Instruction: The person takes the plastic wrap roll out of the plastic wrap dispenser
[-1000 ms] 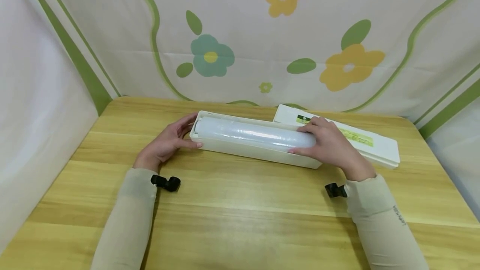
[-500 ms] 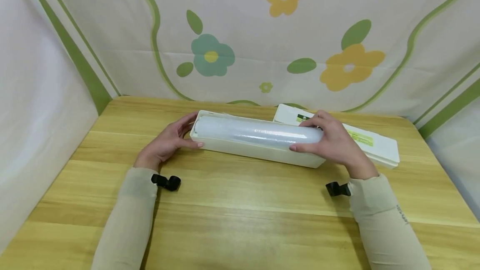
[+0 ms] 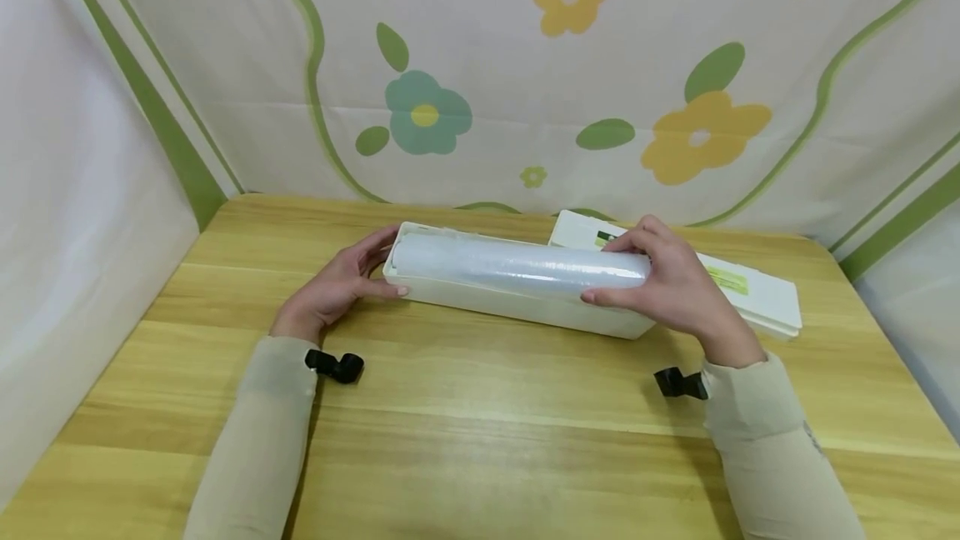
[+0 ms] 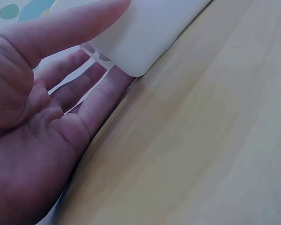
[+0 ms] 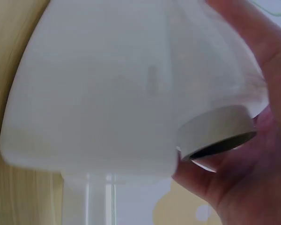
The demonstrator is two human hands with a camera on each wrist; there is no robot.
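Observation:
A roll of cling film [image 3: 517, 263] lies along a long white box [image 3: 510, 307], its right end raised above the box's rim. My right hand [image 3: 667, 286] grips that raised end, thumb on the near side and fingers over the far side. In the right wrist view the roll's cardboard core [image 5: 215, 129] shows beside the box's end wall [image 5: 89, 93]. My left hand [image 3: 337, 286] holds the box's left end, thumb on the near wall and fingers round the far side. The left wrist view shows the thumb [image 4: 79, 26] against the box wall [image 4: 143, 42].
Behind the right hand, a white lid [image 3: 772, 302] with green labels lies at an angle on the wooden table [image 3: 480, 448]. A curtain with printed flowers [image 3: 480, 48] hangs along the table's back edge. Black camera mounts [image 3: 341, 367] sit at both wrists.
My right hand has moved slightly right and up, and the roll's right end has risen with it out of the box. The left hand stays on the box's left end.

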